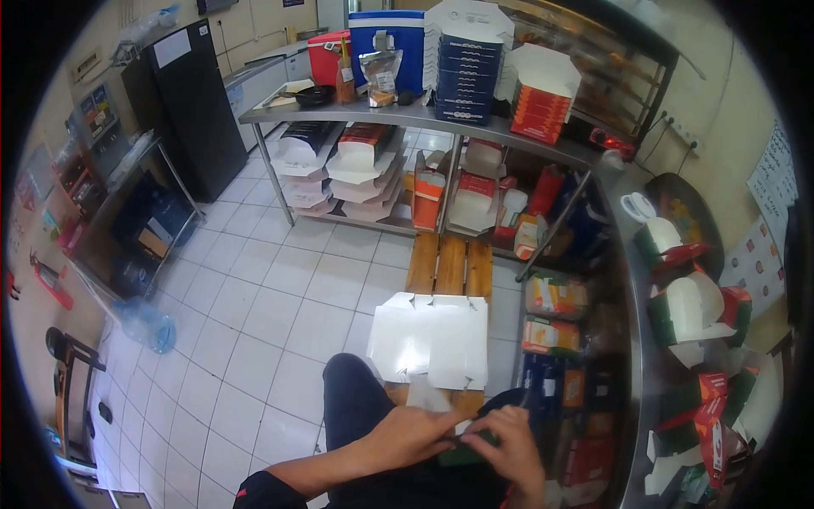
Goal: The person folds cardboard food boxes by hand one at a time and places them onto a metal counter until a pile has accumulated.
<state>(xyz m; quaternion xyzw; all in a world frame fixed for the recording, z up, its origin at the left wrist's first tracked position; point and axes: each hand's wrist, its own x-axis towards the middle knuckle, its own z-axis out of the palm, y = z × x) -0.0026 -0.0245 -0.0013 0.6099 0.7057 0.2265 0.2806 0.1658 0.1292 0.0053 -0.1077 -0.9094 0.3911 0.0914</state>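
Observation:
Close in front of my lap, my left hand (414, 437) and my right hand (511, 439) meet with fingers pinched on a small cardboard box (426, 396). One white flap of it sticks up beyond my left fingers, and a bit of green shows below my hands. The rest of this box is hidden by my hands. Just past them, flat white cardboard blanks (432, 339) lie on a slatted wooden bench (449, 261). My left knee (349, 386) is beside the blanks.
A steel table (322, 117) across the room bears stacked blue boxes (465, 81), red boxes (541, 110) and a blue cooler (386, 51). Folded green and red boxes (691, 305) crowd the right counter. A water bottle (146, 325) lies on the tiled floor at left.

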